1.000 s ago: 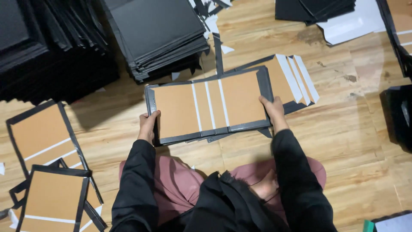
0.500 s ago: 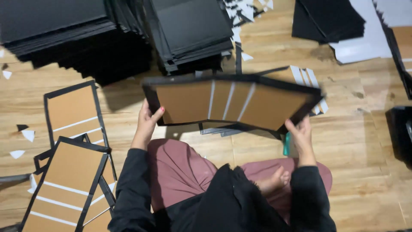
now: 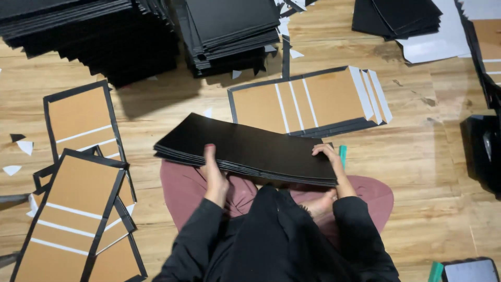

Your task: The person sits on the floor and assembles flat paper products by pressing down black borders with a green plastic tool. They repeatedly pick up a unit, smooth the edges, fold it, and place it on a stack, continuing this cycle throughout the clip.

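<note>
A: What is held between the hands?

B: A thin stack of black covers (image 3: 245,149) is held face down above the lap, its black side turned up and its near edge sagging slightly. It is gripped on both sides: the left hand (image 3: 214,175) is closed on the near left edge, with the thumb laid on top, and the right hand (image 3: 331,159) is curled over the near right corner.

A: What is seen beyond the hands?

B: Just past the held stack, a pile of opened covers (image 3: 313,102) is laid flat on the wooden floor (image 3: 417,156), brown board facing up, with white strips between the panels and a black border. Farther off, tall heaps of black sheets (image 3: 229,26) are ranged along the far side.

A: And to the left of the left hand?

B: More brown-faced covers (image 3: 78,193) are spread there, overlapping one another, and small white paper scraps (image 3: 18,156) are scattered beside them.

A: Anything close to the right hand?

B: A green tool (image 3: 343,154) is seen just behind the right wrist, mostly hidden; what kind it is cannot be told. A dark bag (image 3: 482,151) is set well to the right
</note>
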